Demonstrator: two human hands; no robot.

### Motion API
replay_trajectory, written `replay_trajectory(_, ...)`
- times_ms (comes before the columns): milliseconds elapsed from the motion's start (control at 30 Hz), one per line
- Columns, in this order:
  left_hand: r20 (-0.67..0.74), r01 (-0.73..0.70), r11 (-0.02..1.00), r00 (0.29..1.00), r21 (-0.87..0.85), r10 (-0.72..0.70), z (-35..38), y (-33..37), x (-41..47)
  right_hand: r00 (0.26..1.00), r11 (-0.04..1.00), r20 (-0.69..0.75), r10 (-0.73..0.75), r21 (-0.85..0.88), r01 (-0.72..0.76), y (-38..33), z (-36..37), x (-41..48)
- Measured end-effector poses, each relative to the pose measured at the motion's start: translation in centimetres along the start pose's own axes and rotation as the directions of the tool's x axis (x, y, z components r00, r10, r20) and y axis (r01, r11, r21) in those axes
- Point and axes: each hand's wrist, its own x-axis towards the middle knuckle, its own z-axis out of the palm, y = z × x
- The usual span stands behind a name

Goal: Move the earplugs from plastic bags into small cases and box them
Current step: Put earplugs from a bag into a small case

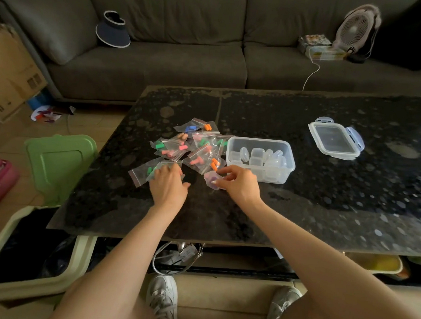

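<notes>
A heap of small zip bags (190,146) holding coloured earplugs lies on the dark table (324,202). My left hand (168,184) rests on a bag with green earplugs (144,171) at the heap's near left, its fingers reaching over the bag. My right hand (240,183) pinches a small clear case (212,180) with purple earplugs inside, just in front of the clear plastic box (260,159). That box holds several empty small cases.
The box's lid (335,140) lies apart at the right of the table. An open bin with a green lid (58,166) stands left of the table. A sofa runs behind, with a visor hat (112,29) and a fan (357,28) on it.
</notes>
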Motion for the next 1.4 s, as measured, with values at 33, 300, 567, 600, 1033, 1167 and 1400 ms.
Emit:
replay_trajectory(33, 0.024, 0.021, 0.997, 0.999, 0.073, -0.023, 0.2, -0.2, 0.0, 1.000, 0.997, -0.002, -0.024, -0.076, 0.024, 0.0, 0.2, 0.0)
replay_trajectory(300, -0.031, 0.059, 0.998, 0.998, 0.035, -0.057, 1.3, -1.4, 0.1, 0.978, 0.869, 0.028, -0.206, -0.454, 0.196, -0.2, 1.7, 0.1)
replay_trajectory(567, -0.139, 0.084, 0.996, 0.987, -0.006, -0.084, -1.4, -2.1, -0.1, 0.935, 0.846, 0.087, -0.343, -0.404, 0.348, -0.9, 1.6, -0.2)
replay_trajectory(600, -0.165, 0.103, 0.995, 0.981, -0.015, -0.104, -2.6, -2.4, 0.0, 0.924, 0.840, 0.109, -0.366, -0.389, 0.379, -1.2, 1.7, -0.3)
replay_trajectory(1033, -0.313, 0.563, 0.821, 0.766, -0.098, -0.562, -12.2, -21.2, -2.2, 0.839, 0.818, 0.243, -0.487, -0.210, 0.536, -4.0, 6.0, -1.6)
replay_trajectory(1167, -0.236, 0.697, 0.713, 0.682, -0.077, -0.692, -10.0, -26.6, -4.0, 0.827, 0.822, 0.282, -0.487, -0.172, 0.543, -4.7, 7.9, -2.2)
replay_trajectory(1400, 0.111, 0.710, 0.672, 0.700, -0.209, -0.705, -8.0, -28.7, -3.8, 0.814, 0.816, 0.318, -0.486, -0.169, 0.553, -4.7, 8.6, -2.6)
